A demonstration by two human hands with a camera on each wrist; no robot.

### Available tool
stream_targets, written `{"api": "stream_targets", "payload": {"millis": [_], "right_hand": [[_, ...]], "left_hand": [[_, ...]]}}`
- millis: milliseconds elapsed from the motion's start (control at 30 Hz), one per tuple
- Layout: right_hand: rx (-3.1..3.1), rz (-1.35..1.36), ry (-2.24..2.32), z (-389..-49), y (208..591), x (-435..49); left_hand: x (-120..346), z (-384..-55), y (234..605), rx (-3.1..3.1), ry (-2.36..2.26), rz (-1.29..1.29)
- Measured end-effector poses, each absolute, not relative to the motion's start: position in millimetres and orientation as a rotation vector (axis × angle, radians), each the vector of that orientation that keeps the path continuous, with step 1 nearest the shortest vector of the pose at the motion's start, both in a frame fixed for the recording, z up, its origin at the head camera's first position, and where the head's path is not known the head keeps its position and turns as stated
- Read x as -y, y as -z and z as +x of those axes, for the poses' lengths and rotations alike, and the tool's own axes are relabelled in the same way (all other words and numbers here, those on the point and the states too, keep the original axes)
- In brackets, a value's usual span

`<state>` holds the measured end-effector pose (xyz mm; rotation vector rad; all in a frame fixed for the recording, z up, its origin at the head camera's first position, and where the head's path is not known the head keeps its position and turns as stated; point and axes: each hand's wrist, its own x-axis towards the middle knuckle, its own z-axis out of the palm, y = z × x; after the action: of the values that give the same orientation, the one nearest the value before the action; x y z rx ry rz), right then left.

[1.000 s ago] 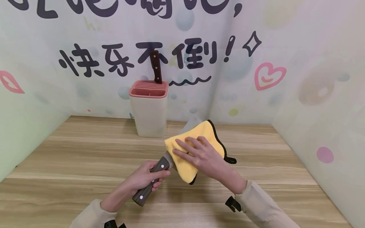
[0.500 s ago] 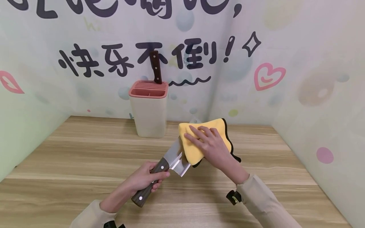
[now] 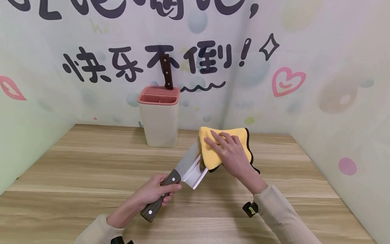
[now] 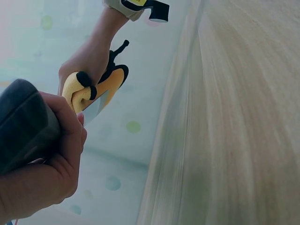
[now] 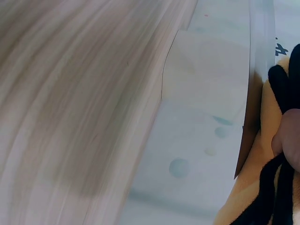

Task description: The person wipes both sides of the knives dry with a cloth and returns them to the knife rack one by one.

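My left hand (image 3: 153, 189) grips the dark riveted handle of a cleaver (image 3: 187, 166), its broad blade slanting up to the right above the table. Over the far part of the blade my right hand (image 3: 231, 154) holds a yellow cloth (image 3: 210, 159) with black edging, fingers spread along its top. The cloth hides the blade's tip. In the left wrist view, the fingers wrap round the handle (image 4: 28, 126), and the cloth (image 4: 77, 91) folds about the blade. In the right wrist view, part of the blade (image 5: 255, 98) shows beside the cloth (image 5: 253, 183).
A white knife block (image 3: 159, 125) with a pink slotted top stands at the back, close to the wall. One brown-handled knife (image 3: 166, 72) is upright in it. Printed walls enclose the wooden table (image 3: 91, 169) at the back and sides.
My right hand has slid the cloth up and right along the blade, away from the handle, baring more of the blade near the handle. My left hand stays almost still.
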<state>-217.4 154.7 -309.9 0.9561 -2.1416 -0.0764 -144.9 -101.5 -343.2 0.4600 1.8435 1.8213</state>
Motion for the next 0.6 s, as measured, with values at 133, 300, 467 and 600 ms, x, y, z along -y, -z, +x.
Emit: {"api": "stream_targets", "payload": {"millis": [133, 300, 467, 600], "right_hand": [[2.157, 0.939, 0.075, -218.0, 311.7, -159.4], [2.190, 0.914, 0.079, -218.9, 314.2, -165.2], [2.177, 0.892, 0.091, -220.2, 315.9, -168.5], [2.156, 0.885, 0.103, -220.2, 316.6, -169.4]], "left_hand": [[102.6, -145.3, 342.8, -1.815, -1.837, 0.437], [103.9, -145.5, 341.8, -1.816, -1.836, 0.432], [104.5, -145.7, 341.4, -1.813, -1.845, 0.419], [104.2, -146.1, 341.7, -1.817, -1.844, 0.423]]}}
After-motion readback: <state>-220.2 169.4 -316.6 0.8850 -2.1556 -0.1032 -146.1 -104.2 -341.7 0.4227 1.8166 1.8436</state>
